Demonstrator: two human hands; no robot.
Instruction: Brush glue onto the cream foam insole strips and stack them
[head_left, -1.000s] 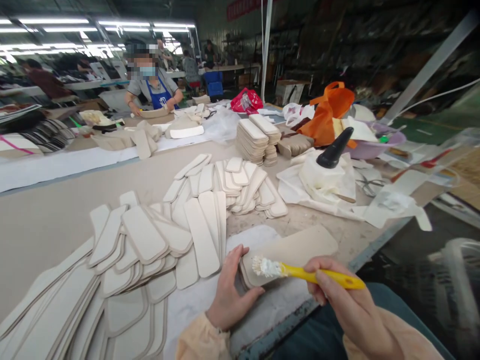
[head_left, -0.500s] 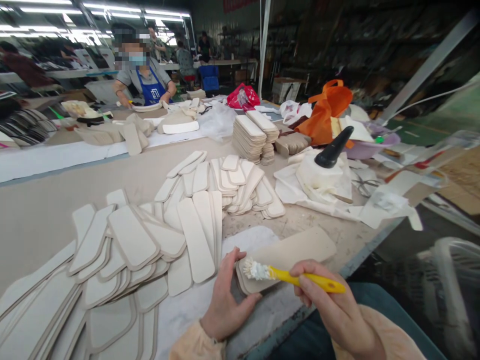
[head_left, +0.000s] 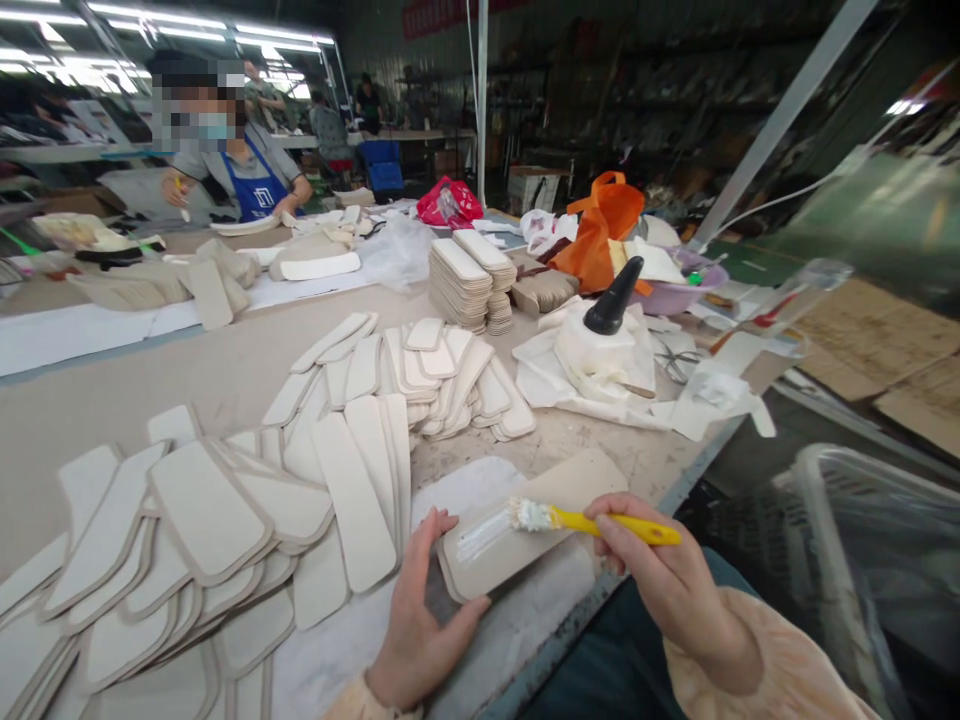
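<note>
A long beige panel with rounded corners (head_left: 555, 480) is lying flat between the hands, resting on thin white sheeting (head_left: 469, 478) at the near edge of the brown-topped table (head_left: 52, 420). A wet-looking white streak (head_left: 480, 540) is running along part of it from the end beside the left hand (head_left: 420, 610), while the rest, toward the right hand (head_left: 660, 560), is showing plain beige; coating there seems only partly done. The left hand is spreading thumb and forefinger wide, framing that end at its edges without gripping anything. The right hand is closing its fingers around a yellow-handled brush (head_left: 615, 525), its white-loaded bristles touching the panel or just above it. Left of and beyond the left hand, many loose cream panels (head_left: 352, 500) are overlapping in a heap; whether any are coated, I cannot tell. Straight ahead of the hands, neat stacks of smaller pieces (head_left: 459, 285) are standing. Beyond the right hand, a white container with a black cone (head_left: 592, 345) is sitting on crumpled white cloth (head_left: 547, 378), and a grey plastic basket (head_left: 814, 530) is standing to its right.
</note>
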